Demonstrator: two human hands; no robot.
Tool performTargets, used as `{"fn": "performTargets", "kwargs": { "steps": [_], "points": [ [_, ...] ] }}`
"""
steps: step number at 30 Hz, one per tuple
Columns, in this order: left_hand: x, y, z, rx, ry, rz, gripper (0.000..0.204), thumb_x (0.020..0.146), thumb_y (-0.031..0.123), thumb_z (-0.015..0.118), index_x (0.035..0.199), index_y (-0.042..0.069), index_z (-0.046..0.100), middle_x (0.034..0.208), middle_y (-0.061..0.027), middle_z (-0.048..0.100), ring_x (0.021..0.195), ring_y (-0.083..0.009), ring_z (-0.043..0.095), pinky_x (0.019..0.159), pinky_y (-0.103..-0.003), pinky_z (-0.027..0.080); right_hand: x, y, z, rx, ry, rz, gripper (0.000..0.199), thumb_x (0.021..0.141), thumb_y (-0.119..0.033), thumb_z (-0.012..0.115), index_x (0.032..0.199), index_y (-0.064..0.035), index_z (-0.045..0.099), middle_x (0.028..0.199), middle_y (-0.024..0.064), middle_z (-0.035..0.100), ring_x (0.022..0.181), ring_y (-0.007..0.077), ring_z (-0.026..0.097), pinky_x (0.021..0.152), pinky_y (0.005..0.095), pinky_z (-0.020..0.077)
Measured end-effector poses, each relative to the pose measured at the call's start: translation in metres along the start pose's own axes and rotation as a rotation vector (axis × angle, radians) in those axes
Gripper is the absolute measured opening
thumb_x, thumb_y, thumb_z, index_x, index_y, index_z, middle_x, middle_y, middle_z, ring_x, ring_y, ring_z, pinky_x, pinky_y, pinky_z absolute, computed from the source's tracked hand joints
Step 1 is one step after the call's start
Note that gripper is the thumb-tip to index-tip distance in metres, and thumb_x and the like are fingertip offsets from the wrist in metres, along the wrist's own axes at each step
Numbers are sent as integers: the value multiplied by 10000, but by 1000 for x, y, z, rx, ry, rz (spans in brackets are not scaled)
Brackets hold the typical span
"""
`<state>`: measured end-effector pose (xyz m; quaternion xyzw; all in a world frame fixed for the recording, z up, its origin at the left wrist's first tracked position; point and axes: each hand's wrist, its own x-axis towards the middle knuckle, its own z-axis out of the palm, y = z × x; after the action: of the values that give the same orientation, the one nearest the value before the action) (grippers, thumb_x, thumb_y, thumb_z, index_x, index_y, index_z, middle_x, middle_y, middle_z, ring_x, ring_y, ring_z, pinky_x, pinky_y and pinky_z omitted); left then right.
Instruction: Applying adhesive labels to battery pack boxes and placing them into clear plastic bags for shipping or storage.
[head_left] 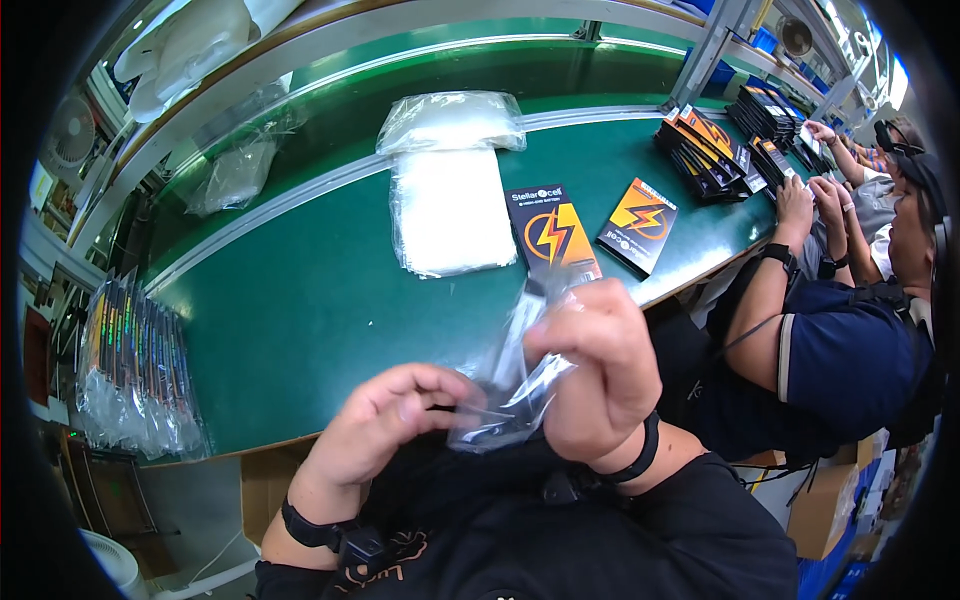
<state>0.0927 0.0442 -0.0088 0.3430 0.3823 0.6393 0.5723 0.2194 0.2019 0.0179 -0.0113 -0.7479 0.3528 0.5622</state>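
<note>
A clear plastic bag [515, 405] is between my hands above the near edge of the table, slightly smeared by motion. Something dark shows through its film, but I cannot make out what it is. With curled fingers, my right hand [612, 365] grips the bag's upper right side. At the lower left end, the fingers of my left hand [395, 410] close on the film. Just beyond the right hand lies a black and orange flat box [552, 230], partly covered by the hand and bag. A second such box [640, 225] lies to its right.
A stack of clear bags [455, 210] lies mid-table on the green surface [280, 320]. Bagged boxes [130, 365] stand in a row at the left edge. Piles of boxes [705, 155] are at the far right, beside a seated co-worker [840, 340]. A metal frame [710, 55] rises behind.
</note>
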Motion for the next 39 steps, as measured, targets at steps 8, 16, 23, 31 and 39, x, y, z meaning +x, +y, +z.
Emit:
{"fn": "performTargets", "kwargs": {
  "steps": [8, 16, 23, 31, 39],
  "points": [
    [-8, 9, 4, -41, 456, 54, 517, 839, 130, 476, 1310, -69, 395, 1203, -183, 549, 1065, -234, 575, 916, -329, 464, -15, -7, 38, 491, -768, 120, 327, 776, -52, 598, 1098, -49, 538, 936, 120, 570, 891, 322, 562, 741, 380, 465],
    [-55, 21, -70, 1267, 1084, 147, 501, 856, 13, 469, 1348, -16, 377, 1348, -150, 429, 1233, -279, 427, 1040, -364, 318, -11, 63, -14, -718, -539, 292, 486, 798, -211, 662, 1209, -6, 506, 1147, 166, 539, 1111, 331, 493, 990, 494, 319],
    [-2, 25, -71, 1861, 792, 391, 375, 842, 127, 608, 1178, -27, 545, 1318, -187, 473, 1299, -374, 360, 1061, -445, 290, -28, 60, -35, -802, -411, 481, 551, 665, -322, 792, 1099, -44, 595, 1132, 157, 524, 1088, 331, 493, 928, 402, 383],
    [96, 11, -58, 1787, 260, 415, 221, 786, 43, 636, 1006, 58, 656, 1022, -90, 607, 995, -277, 567, 865, -369, 425, -23, 55, -38, -896, -492, 548, 554, 681, -254, 759, 1161, -38, 587, 1136, 234, 479, 1070, 374, 446, 943, 426, 369],
    [96, 0, -54, 1475, 423, 451, 231, 805, -28, 598, 1031, 10, 624, 882, -116, 561, 870, -265, 569, 764, -335, 465, -12, 46, -44, -54, -296, 759, 588, 750, -239, 700, 1250, -26, 476, 1095, 107, 518, 982, 180, 513, 892, 330, 427]
  ]
}}
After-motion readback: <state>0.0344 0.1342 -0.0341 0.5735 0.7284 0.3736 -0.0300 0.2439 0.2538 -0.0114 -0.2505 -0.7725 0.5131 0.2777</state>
